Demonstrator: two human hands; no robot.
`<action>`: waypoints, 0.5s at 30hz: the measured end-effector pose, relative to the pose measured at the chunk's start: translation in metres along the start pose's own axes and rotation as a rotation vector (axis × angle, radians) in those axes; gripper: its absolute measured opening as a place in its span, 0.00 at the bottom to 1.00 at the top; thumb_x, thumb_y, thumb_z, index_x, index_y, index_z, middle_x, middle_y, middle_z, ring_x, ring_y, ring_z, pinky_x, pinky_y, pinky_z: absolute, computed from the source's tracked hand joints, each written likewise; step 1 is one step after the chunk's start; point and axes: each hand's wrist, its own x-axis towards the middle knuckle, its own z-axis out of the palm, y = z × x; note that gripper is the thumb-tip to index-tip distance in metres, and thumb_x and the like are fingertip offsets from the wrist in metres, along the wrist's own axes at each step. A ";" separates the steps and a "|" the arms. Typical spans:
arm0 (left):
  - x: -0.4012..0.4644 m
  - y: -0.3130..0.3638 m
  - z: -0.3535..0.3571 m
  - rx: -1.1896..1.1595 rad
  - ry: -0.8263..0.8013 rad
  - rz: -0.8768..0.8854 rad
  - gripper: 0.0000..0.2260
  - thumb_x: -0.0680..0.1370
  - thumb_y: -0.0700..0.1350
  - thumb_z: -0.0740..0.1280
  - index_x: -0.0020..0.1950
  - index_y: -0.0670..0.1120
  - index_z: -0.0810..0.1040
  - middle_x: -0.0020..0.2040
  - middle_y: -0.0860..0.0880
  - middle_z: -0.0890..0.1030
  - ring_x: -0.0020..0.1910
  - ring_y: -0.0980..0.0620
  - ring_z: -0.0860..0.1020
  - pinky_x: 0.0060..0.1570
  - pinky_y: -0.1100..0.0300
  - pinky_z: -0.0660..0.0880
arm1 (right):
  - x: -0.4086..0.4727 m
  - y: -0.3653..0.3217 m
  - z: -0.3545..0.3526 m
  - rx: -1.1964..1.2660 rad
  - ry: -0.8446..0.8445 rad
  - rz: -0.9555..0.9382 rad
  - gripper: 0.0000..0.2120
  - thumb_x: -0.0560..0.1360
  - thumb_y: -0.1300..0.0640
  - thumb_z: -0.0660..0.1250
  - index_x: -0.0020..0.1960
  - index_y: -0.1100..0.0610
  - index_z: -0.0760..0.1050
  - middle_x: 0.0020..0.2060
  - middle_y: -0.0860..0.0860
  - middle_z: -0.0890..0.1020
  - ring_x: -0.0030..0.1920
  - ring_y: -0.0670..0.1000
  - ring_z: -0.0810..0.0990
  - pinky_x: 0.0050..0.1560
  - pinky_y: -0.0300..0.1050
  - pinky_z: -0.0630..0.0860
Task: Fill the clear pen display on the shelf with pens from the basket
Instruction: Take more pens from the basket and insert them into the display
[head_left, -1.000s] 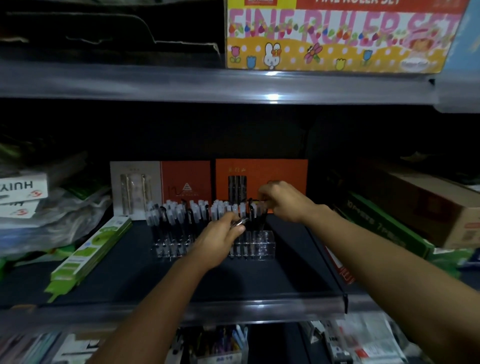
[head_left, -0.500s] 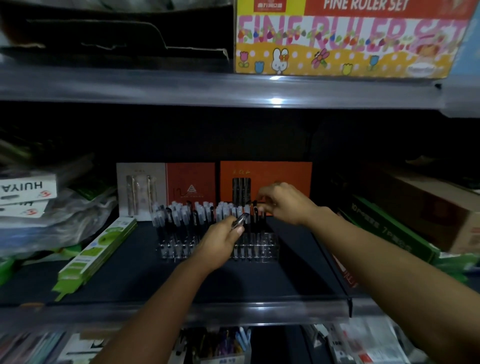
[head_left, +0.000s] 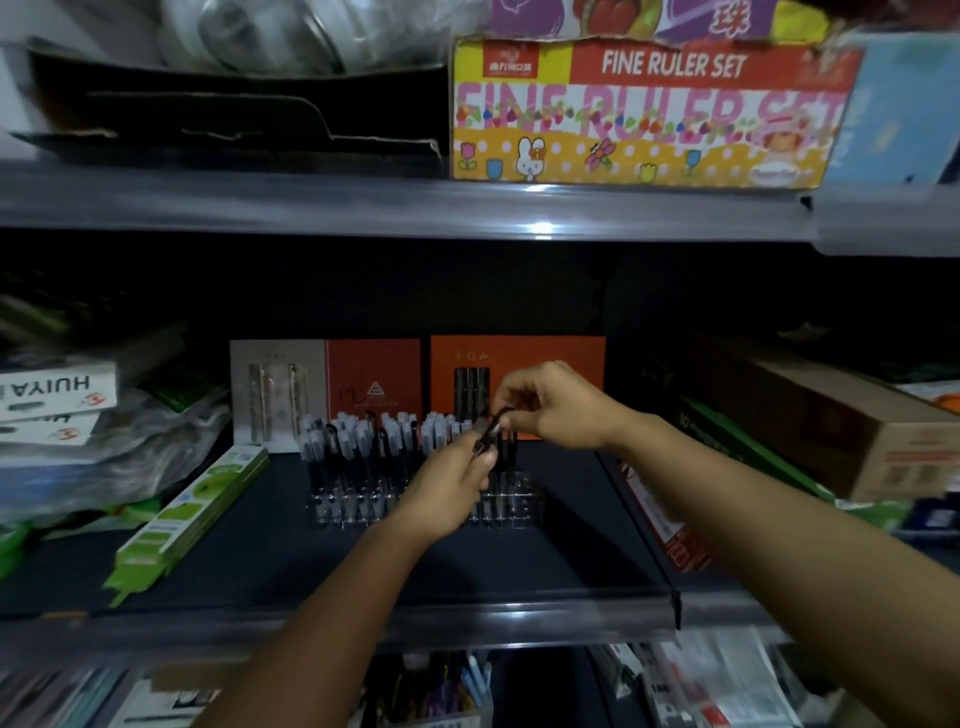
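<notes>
Dim shelf, overhead glare, blurred edges

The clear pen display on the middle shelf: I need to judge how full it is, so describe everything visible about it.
The clear pen display is a low see-through rack, plastic by its look, standing upright on the dark shelf before the orange boxes. Capped pens stand crowded in its left and middle slots; the front right slots look empty. The left hand hides part of it, holding pens; whether it touches is unclear.
</notes>
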 end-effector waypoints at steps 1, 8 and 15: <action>-0.001 0.000 -0.001 0.015 -0.012 -0.010 0.10 0.82 0.48 0.55 0.60 0.46 0.70 0.41 0.51 0.76 0.42 0.51 0.77 0.40 0.60 0.74 | -0.001 0.000 -0.004 -0.002 0.024 0.010 0.04 0.73 0.63 0.71 0.42 0.55 0.79 0.34 0.43 0.80 0.35 0.38 0.77 0.38 0.32 0.73; -0.006 -0.005 -0.008 0.183 0.093 -0.021 0.08 0.82 0.48 0.55 0.52 0.46 0.71 0.43 0.43 0.79 0.43 0.42 0.78 0.46 0.45 0.75 | -0.005 0.007 -0.035 -0.077 0.179 0.045 0.03 0.70 0.67 0.69 0.41 0.62 0.81 0.35 0.53 0.83 0.32 0.41 0.75 0.38 0.41 0.74; -0.003 0.002 -0.005 0.165 0.086 -0.047 0.11 0.82 0.49 0.56 0.57 0.41 0.66 0.46 0.42 0.75 0.44 0.45 0.76 0.40 0.55 0.68 | -0.005 0.026 -0.039 -0.220 0.150 0.091 0.04 0.71 0.65 0.67 0.42 0.59 0.80 0.37 0.52 0.83 0.38 0.48 0.81 0.41 0.45 0.78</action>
